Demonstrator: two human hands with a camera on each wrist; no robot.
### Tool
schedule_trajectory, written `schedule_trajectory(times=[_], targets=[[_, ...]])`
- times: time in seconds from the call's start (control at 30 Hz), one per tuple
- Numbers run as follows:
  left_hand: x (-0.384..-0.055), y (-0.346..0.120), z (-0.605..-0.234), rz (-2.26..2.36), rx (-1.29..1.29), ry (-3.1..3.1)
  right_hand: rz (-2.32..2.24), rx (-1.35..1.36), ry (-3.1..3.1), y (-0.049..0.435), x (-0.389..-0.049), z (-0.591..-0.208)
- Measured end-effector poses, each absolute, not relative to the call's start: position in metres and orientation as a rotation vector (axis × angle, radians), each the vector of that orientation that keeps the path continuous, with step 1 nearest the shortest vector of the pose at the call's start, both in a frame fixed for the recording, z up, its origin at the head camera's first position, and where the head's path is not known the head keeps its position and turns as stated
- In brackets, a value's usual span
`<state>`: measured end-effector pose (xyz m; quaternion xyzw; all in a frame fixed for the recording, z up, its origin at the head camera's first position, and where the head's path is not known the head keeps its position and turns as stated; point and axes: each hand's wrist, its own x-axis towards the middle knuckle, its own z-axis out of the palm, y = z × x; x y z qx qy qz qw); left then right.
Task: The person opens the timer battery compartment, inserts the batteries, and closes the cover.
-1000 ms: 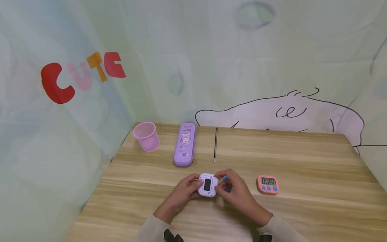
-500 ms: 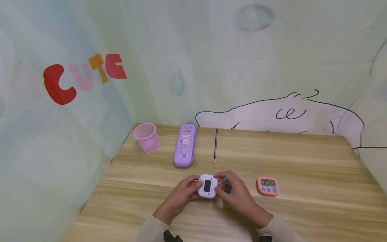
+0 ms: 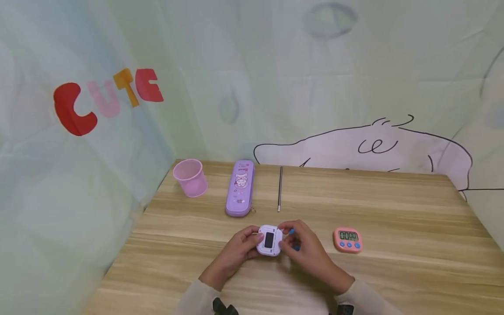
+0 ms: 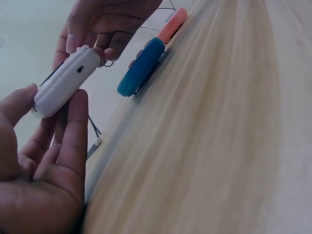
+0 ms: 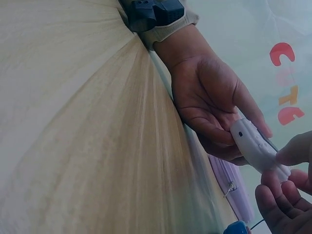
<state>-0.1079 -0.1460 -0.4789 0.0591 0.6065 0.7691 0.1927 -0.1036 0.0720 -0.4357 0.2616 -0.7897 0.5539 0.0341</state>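
Both hands hold a small white timer (image 3: 269, 240), a rounded square with a dark rectangular panel facing up toward the head camera. My left hand (image 3: 235, 250) grips its left side, thumb on top and fingers beneath. On the opposite edge, the thumb and index finger of my right hand (image 3: 307, 247) pinch it. The left wrist view shows the timer (image 4: 66, 83) raised and tilted, with a small dark slot in its side. Partly hidden behind my right hand is a blue timer (image 4: 141, 68) on the table. To the right lies a coral timer (image 3: 348, 240) with blue buttons, reading 00:00.
At the back left of the wooden table (image 3: 393, 210) stands a pink cup (image 3: 191, 178). Beside it lies a purple zipped pencil case (image 3: 240, 188), then a dark pencil (image 3: 280, 188) pointing away from me. Printed cloth walls enclose the left and back.
The whole scene shifts slightly with the head. Both hands keep their grip on the white timer, and nothing else has visibly moved.
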Motion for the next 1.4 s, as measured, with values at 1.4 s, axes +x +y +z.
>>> schedule_trajectory(times=[1.4], targets=[[-0.108,-0.147,-0.479,2.184,0.148,1.672,2.016,0.743,-2.567,0.084,-0.121,-0.462]])
